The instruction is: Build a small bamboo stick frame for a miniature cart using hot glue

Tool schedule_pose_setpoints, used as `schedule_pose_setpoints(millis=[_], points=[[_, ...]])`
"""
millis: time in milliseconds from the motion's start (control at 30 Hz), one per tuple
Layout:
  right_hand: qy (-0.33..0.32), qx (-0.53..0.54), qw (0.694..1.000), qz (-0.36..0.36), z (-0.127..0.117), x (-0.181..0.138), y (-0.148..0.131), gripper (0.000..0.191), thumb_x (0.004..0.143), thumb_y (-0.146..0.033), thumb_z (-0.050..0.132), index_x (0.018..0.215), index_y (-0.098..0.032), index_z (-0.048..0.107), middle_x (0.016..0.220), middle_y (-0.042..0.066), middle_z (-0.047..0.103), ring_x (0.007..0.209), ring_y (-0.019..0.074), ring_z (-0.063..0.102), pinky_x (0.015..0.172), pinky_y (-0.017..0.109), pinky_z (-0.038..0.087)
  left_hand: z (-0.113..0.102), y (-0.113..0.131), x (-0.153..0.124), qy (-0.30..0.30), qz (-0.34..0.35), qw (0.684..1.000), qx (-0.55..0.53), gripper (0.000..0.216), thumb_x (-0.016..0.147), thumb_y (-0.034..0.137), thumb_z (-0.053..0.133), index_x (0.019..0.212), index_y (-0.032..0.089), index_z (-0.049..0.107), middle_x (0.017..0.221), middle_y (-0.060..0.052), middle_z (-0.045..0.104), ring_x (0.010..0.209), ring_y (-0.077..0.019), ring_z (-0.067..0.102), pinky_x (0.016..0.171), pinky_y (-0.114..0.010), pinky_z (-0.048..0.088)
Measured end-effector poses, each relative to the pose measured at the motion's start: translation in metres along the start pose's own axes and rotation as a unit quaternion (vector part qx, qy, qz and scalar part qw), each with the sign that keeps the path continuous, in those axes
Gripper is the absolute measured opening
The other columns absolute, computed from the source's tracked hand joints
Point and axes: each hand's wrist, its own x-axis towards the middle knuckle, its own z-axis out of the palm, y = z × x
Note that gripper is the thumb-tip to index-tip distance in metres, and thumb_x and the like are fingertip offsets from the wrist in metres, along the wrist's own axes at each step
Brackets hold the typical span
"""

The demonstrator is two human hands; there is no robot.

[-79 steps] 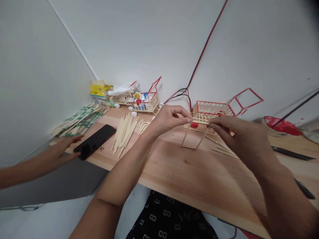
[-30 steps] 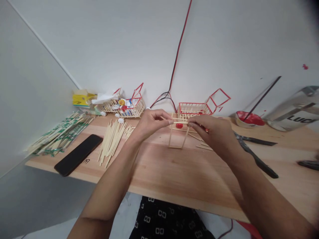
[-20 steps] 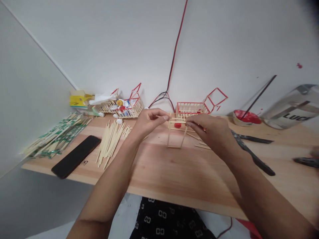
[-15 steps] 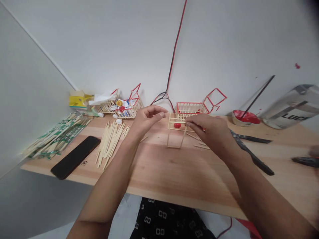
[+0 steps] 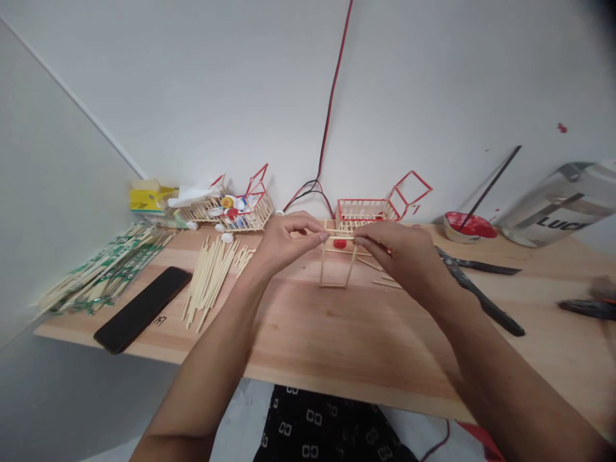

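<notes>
A small frame of pale wooden sticks (image 5: pixel 335 269) stands on the wooden table (image 5: pixel 346 327) in front of me. My left hand (image 5: pixel 285 244) pinches the top left corner of the frame between thumb and forefinger. My right hand (image 5: pixel 399 253) pinches the frame's top right end. A red bottle cap (image 5: pixel 339 243) lies just behind the frame. A red-edged stick basket (image 5: pixel 363 210) stands further back by the wall.
Loose sticks (image 5: pixel 208 279) and a black phone (image 5: pixel 142 308) lie at the left, beside green-wrapped chopstick packs (image 5: pixel 103 269). Another stick basket with bottle caps (image 5: pixel 240 208) is at the back left. A red paint dish (image 5: pixel 469 226), black tools (image 5: pixel 476 292) and a metal can (image 5: pixel 563 205) are at the right.
My left hand let go of the frame for a moment, then came back and pinched its top again. My right hand kept its hold. Another person's hand by the phone has gone.
</notes>
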Motion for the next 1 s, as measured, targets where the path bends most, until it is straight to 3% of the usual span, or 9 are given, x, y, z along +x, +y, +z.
schedule_pose_setpoints(millis=[633,733,900,1000], points=[[-0.001,0.011,1.0,0.013,-0.002,0.0,0.0,0.016,0.089,-0.022,0.052,0.092,-0.023,0.069,0.091,0.002,0.073,0.082,0.0172,0.067,0.072,0.028,0.049,0.004,0.004,-0.001,0.013,-0.019,0.999,0.032,0.008,0.073,0.02,0.065,0.068,0.016,0.069,0.076,-0.004,0.067,0.075,-0.0138,0.061,0.071,-0.026,0.045],[0.0,0.022,1.0,0.014,-0.003,0.0,-0.001,0.018,0.089,-0.022,0.051,0.093,-0.023,0.069,0.092,0.002,0.073,0.083,0.0172,0.067,0.073,0.029,0.049,0.004,0.004,0.0,0.011,-0.038,0.999,0.023,0.01,0.074,0.022,0.064,0.069,0.015,0.07,0.077,-0.004,0.067,0.075,-0.0143,0.06,0.071,-0.027,0.045],[0.001,0.018,1.0,0.01,-0.002,0.0,0.0,0.017,0.09,-0.024,0.052,0.091,-0.023,0.069,0.091,0.002,0.073,0.083,0.0178,0.067,0.073,0.029,0.049,0.0,-0.001,0.0,0.033,-0.084,0.993,-0.077,0.026,0.075,0.02,0.061,0.098,0.014,0.07,0.08,-0.005,0.068,0.078,-0.0138,0.06,0.069,-0.025,0.045],[-0.004,0.012,1.0,0.007,-0.002,0.001,0.001,0.018,0.09,-0.024,0.052,0.092,-0.024,0.07,0.091,0.002,0.073,0.084,0.0183,0.067,0.073,0.03,0.05,-0.002,-0.006,-0.002,-0.026,-0.149,0.986,-0.075,0.022,0.072,0.02,0.064,0.091,0.013,0.07,0.08,-0.005,0.068,0.073,-0.0126,0.06,0.065,-0.023,0.044]])
